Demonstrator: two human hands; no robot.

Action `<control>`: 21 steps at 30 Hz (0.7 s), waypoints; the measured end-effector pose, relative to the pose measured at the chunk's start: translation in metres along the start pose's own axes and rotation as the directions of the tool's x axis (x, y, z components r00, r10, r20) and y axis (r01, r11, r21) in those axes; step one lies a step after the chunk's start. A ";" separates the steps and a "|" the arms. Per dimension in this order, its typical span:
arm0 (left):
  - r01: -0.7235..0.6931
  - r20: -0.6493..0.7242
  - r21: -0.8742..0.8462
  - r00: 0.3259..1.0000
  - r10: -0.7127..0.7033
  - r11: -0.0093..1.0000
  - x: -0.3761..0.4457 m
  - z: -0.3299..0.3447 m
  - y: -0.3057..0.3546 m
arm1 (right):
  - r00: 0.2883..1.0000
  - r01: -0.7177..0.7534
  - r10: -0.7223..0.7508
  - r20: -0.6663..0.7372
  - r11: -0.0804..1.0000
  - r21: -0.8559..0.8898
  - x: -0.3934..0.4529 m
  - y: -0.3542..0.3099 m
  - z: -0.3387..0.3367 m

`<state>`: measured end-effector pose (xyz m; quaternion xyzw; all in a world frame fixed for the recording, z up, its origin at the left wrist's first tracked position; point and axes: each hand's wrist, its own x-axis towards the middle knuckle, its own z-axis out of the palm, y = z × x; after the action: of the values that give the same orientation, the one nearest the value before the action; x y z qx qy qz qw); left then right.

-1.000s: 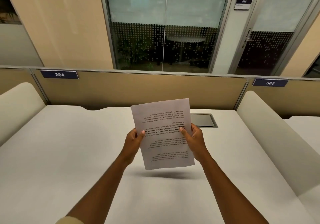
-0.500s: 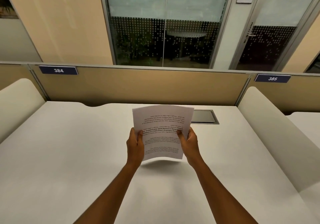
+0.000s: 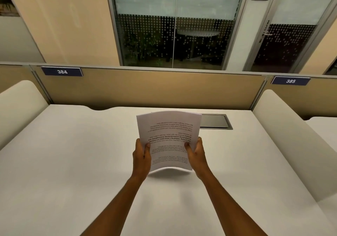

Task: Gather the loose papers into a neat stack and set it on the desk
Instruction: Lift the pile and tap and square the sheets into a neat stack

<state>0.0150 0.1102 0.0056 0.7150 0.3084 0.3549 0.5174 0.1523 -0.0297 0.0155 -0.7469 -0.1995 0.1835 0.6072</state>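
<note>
A stack of white printed papers (image 3: 168, 131) is held over the middle of the white desk (image 3: 73, 162), its text upside down to me. My left hand (image 3: 141, 158) grips the stack's left edge, thumb on top. My right hand (image 3: 197, 155) grips the right edge the same way. The sheets bow upward between the hands. The near edge hovers just above the desk, casting a shadow below it. The far edge tips away from me.
A dark cable hatch (image 3: 215, 121) is set into the desk behind the papers. Cream padded dividers stand on the left (image 3: 18, 106) and right (image 3: 284, 131). A tan partition (image 3: 145, 88) with labels 384 and 385 closes the far side.
The stack has tilted from nearly upright toward flat and dropped closer to the desk. Both hands have moved forward and down with it. The sheets now bow more.
</note>
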 end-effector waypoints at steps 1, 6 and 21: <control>0.002 -0.005 -0.003 1.000 -0.002 1.000 0.000 0.000 -0.001 | 1.000 0.004 -0.004 0.005 1.000 -0.002 -0.001 0.000 0.000; 0.064 0.060 -0.003 0.996 -0.064 0.998 -0.004 -0.001 -0.017 | 0.999 -0.026 0.026 0.022 1.000 0.012 -0.008 0.013 -0.001; -0.128 0.170 0.100 0.979 0.109 0.987 0.057 -0.006 0.036 | 1.000 0.020 -0.019 -0.016 0.995 0.099 0.025 -0.029 -0.012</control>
<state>0.0450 0.1495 0.0521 0.7865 0.2406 0.3074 0.4785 0.1779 -0.0217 0.0457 -0.7151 -0.1930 0.1817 0.6469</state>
